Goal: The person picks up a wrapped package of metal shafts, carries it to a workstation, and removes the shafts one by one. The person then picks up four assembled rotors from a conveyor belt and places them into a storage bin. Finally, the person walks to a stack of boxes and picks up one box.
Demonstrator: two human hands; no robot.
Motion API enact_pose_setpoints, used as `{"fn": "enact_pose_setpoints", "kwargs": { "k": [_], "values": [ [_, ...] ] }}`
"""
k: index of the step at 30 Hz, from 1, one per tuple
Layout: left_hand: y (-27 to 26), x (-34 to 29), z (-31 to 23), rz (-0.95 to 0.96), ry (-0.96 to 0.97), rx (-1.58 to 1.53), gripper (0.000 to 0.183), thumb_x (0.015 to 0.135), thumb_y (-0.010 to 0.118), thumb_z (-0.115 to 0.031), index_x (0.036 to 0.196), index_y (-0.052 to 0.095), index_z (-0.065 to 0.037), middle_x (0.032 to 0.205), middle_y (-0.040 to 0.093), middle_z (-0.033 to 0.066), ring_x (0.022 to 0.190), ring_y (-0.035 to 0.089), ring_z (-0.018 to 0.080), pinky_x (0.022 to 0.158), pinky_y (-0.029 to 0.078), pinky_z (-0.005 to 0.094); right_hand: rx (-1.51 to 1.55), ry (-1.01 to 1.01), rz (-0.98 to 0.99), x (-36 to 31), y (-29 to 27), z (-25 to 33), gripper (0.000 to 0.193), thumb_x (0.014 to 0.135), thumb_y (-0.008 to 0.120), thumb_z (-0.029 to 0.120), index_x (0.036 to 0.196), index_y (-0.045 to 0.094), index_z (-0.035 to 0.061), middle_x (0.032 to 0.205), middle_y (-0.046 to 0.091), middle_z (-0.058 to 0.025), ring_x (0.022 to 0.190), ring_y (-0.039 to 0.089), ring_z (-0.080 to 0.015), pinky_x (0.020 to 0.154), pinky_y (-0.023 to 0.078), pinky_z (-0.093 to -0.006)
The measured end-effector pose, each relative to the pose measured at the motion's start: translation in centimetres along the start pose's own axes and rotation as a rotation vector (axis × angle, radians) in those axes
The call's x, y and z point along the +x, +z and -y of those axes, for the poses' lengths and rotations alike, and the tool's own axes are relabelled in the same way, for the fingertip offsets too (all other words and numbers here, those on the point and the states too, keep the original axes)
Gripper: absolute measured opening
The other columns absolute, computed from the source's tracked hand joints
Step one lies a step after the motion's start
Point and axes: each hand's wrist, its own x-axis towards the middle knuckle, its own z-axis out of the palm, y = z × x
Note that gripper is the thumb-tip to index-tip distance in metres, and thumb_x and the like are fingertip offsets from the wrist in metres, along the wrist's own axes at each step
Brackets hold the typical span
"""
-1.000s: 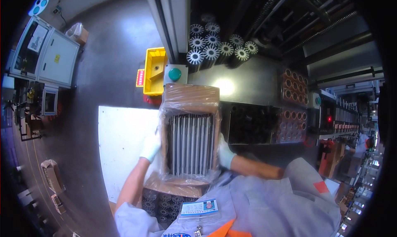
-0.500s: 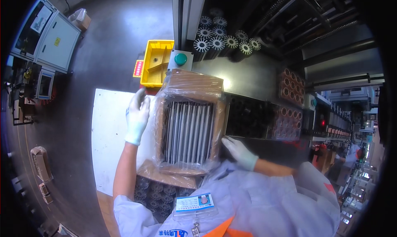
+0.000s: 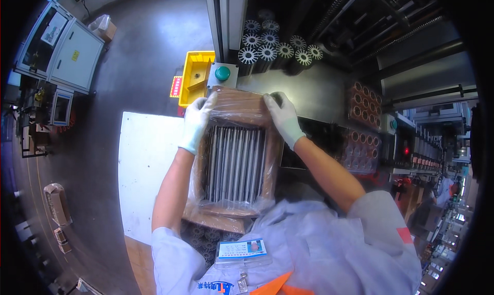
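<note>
Touches opposite corners of a far flap [image 3: 239, 103] with left hand [image 3: 197, 119] and right hand [image 3: 284, 118], equally near, bent; cannot tell whether pinching. Reaches past metal rods [image 3: 235, 163], aligned near to far, in a plastic-draped carton [image 3: 273, 156] lying bodyward of both hands.

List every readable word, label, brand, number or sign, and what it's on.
Shirt: blue-and-red lettering, not copied.
Badge on it: print too small to read.
Red-and-white sign beside the yellow bin: too small.
Yellow label on the cabinet: too small.
Sheet on the cabinet: blurred.
</note>
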Motion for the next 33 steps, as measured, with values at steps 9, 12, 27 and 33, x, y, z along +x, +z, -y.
{"fn": "enact_pose_setpoints", "kwargs": {
  "k": [9,12,27,33],
  "values": [
    [0.8,0.0,0.6,-0.060,0.040,-0.189,0.036,0.090,0.071,-0.036,0.073,0.061,-0.006,0.068,0.051,-0.0050,0.062,0.040,0.0049,0.055,0.034,0.0245,-0.003,-0.018,0.213,1.8,0.0,-0.6,0.038,0.092,0.062,0.036,0.103,0.066,-0.0004,0.096,0.070,-0.0158,0.091,0.065,-0.0225,0.086,0.048,-0.0323],
    [0.9,0.2,1.1,-0.064,0.052,-0.196,0.036,0.090,0.071,-0.032,0.067,0.056,-0.009,0.065,0.047,-0.0065,0.060,0.037,0.0039,0.053,0.030,0.0247,-0.007,-0.142,0.184,1.8,0.5,-1.2,0.037,0.093,0.059,0.035,0.111,0.067,0.0033,0.104,0.071,-0.0147,0.097,0.067,-0.0265,0.089,0.049,-0.0347],
    [0.6,1.0,1.6,-0.069,0.002,0.046,0.037,0.088,0.071,-0.029,0.063,0.058,-0.005,0.059,0.047,-0.0045,0.056,0.038,0.0059,0.051,0.031,0.0271,-0.478,-0.231,0.174,-0.1,0.8,-0.1,0.031,0.098,0.049,0.037,0.117,0.066,0.0194,0.099,0.071,-0.0144,0.096,0.065,-0.0350,0.084,0.051,-0.0446],
    [0.6,0.9,1.6,-0.048,0.005,0.098,0.040,0.088,0.070,-0.031,0.062,0.059,-0.003,0.058,0.048,-0.0037,0.054,0.039,0.0064,0.050,0.033,0.0286,-0.503,-0.321,0.160,-1.0,0.9,-1.0,0.030,0.099,0.049,0.030,0.120,0.064,0.0156,0.103,0.069,-0.0173,0.096,0.065,-0.0341,0.082,0.051,-0.0455]
  ]
}}
